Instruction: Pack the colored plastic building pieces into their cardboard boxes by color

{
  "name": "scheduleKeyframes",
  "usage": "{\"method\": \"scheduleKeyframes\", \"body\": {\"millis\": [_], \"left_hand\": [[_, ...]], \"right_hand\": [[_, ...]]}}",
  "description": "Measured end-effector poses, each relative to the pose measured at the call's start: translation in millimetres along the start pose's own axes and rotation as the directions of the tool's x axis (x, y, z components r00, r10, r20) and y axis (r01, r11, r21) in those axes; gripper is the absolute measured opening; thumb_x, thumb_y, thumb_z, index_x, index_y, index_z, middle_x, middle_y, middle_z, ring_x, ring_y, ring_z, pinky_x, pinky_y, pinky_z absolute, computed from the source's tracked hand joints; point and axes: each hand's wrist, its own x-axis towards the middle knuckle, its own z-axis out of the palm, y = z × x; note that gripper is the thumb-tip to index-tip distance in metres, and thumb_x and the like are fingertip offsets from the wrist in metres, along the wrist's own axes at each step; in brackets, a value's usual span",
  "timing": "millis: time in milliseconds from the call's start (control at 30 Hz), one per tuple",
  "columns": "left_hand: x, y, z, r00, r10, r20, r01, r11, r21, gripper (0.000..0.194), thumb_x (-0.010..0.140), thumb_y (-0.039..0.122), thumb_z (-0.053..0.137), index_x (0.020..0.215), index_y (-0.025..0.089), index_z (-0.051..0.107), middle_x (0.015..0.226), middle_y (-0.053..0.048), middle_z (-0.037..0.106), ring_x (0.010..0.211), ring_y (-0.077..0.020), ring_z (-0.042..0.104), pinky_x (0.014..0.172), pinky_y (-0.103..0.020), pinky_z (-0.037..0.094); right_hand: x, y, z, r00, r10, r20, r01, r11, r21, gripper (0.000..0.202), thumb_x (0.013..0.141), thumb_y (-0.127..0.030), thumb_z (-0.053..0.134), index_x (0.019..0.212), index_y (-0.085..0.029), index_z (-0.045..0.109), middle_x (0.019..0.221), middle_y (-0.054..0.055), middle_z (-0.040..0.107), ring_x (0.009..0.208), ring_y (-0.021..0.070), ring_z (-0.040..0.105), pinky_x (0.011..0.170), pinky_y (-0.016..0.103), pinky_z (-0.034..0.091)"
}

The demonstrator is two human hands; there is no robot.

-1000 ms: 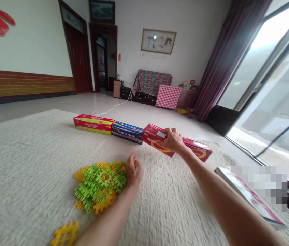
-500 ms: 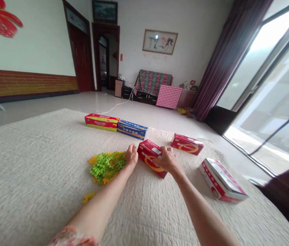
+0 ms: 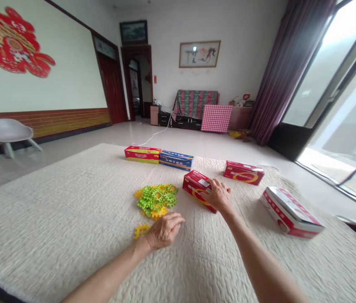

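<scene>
My right hand [image 3: 220,195] grips the near end of a red box [image 3: 193,179] with yellow ring print, thumb on its front side and fingers over the top. The box lies on the pale quilted mat. My left hand [image 3: 167,229] is off the box, low over the mat, fingers loosely extended with nothing visible in them. Just beyond it lies a pile of green interlocking plastic pieces [image 3: 154,200] mixed with yellow ones. A separate yellow piece [image 3: 141,230] rests beside my left wrist.
A red-and-yellow-green box [image 3: 142,155] and a blue box [image 3: 176,160] stand end to end farther off. Another red box [image 3: 243,172] and a white-and-red carton [image 3: 291,212] lie to the right on the quilted mat [image 3: 70,202]. A white chair [image 3: 10,132] stands far left.
My left hand has moved away from the box's left end, back toward me. My right hand stays on the red box. The view has shifted left, bringing the chair more fully into sight.
</scene>
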Motion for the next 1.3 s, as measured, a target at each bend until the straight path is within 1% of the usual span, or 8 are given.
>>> {"method": "scheduleKeyframes", "body": {"millis": [133, 267, 467, 633, 767, 1033, 1200, 1300], "left_hand": [[-5.1, -10.0, 2.1, 0.999, 0.043, 0.033, -0.046, 0.993, 0.106, 0.029, 0.088, 0.013, 0.042, 0.107, 0.016, 0.063, 0.109, -0.009, 0.066, 0.102, -0.0183, 0.062, 0.093, -0.033, 0.049], [5.2, -23.0, 0.7, 0.997, 0.053, 0.052, -0.062, 0.98, 0.191, 0.028, 0.089, 0.012, 0.041, 0.105, 0.016, 0.064, 0.11, -0.009, 0.065, 0.102, -0.0191, 0.061, 0.093, -0.033, 0.049], [39.8, -51.0, 9.2, 0.995, -0.067, -0.076, 0.083, 0.971, 0.226, 0.026, 0.085, 0.011, 0.043, 0.093, 0.017, 0.067, 0.094, -0.008, 0.066, 0.091, -0.0195, 0.064, 0.084, -0.033, 0.052], [68.6, -59.2, 37.8, 0.952, -0.169, -0.256, 0.217, 0.96, 0.175, 0.037, 0.083, 0.009, 0.041, 0.114, 0.014, 0.06, 0.11, -0.013, 0.065, 0.103, -0.0225, 0.063, 0.093, -0.039, 0.051], [70.2, -59.7, 51.5, 0.908, -0.209, -0.364, 0.254, 0.964, 0.078, 0.043, 0.081, 0.009, 0.042, 0.122, 0.014, 0.055, 0.118, -0.014, 0.063, 0.111, -0.0229, 0.06, 0.096, -0.04, 0.051], [66.7, -61.5, 50.6, 0.896, -0.226, -0.382, 0.228, 0.973, -0.04, 0.042, 0.083, 0.013, 0.043, 0.123, 0.016, 0.055, 0.121, -0.012, 0.063, 0.112, -0.0232, 0.061, 0.096, -0.04, 0.052], [70.4, -61.6, 52.8, 0.853, -0.269, -0.447, 0.251, 0.963, -0.101, 0.043, 0.084, 0.016, 0.045, 0.126, 0.017, 0.053, 0.125, -0.014, 0.061, 0.114, -0.0251, 0.059, 0.095, -0.042, 0.052], [75.4, -57.4, 48.8, 0.81, -0.341, -0.478, 0.273, 0.939, -0.207, 0.043, 0.087, 0.023, 0.047, 0.129, 0.017, 0.05, 0.128, -0.015, 0.058, 0.114, -0.0249, 0.059, 0.088, -0.039, 0.055]], "right_hand": [[-2.6, -0.6, -0.5, 1.0, 0.017, -0.008, -0.017, 0.999, 0.036, 0.054, 0.077, -0.048, 0.061, 0.125, -0.025, 0.053, 0.125, 0.008, 0.059, 0.113, 0.0306, 0.048, 0.083, 0.044, 0.035], [-3.3, 0.4, 0.0, 1.0, 0.006, -0.027, -0.004, 0.999, 0.052, 0.053, 0.077, -0.047, 0.062, 0.124, -0.026, 0.054, 0.126, 0.008, 0.058, 0.113, 0.0302, 0.048, 0.083, 0.043, 0.036], [-4.0, 8.8, 4.7, 0.996, -0.068, -0.05, 0.071, 0.995, 0.067, 0.051, 0.076, -0.038, 0.061, 0.125, -0.026, 0.053, 0.128, 0.008, 0.056, 0.114, 0.0304, 0.049, 0.084, 0.044, 0.039], [-4.7, 17.5, 16.2, 0.985, -0.064, -0.159, 0.083, 0.989, 0.119, 0.054, 0.073, -0.037, 0.064, 0.124, -0.023, 0.054, 0.134, 0.013, 0.051, 0.118, 0.0326, 0.047, 0.089, 0.047, 0.041], [-5.7, 25.5, 23.3, 0.968, -0.088, -0.234, 0.136, 0.97, 0.201, 0.049, 0.071, -0.034, 0.065, 0.119, -0.023, 0.056, 0.126, 0.012, 0.055, 0.116, 0.0319, 0.049, 0.093, 0.049, 0.042], [-7.8, 28.3, 14.7, 0.976, -0.123, -0.178, 0.167, 0.951, 0.261, 0.051, 0.069, -0.027, 0.067, 0.119, -0.021, 0.057, 0.127, 0.013, 0.055, 0.117, 0.0319, 0.051, 0.098, 0.05, 0.042], [-4.8, 29.6, 8.9, 0.981, -0.134, -0.14, 0.169, 0.943, 0.285, 0.053, 0.067, -0.027, 0.07, 0.118, -0.018, 0.058, 0.128, 0.015, 0.055, 0.118, 0.0325, 0.051, 0.099, 0.05, 0.042], [-4.9, 34.6, 3.4, 0.973, -0.204, -0.111, 0.23, 0.916, 0.329, 0.053, 0.066, -0.026, 0.072, 0.117, -0.018, 0.059, 0.126, 0.014, 0.057, 0.116, 0.0314, 0.053, 0.099, 0.049, 0.043]]}}
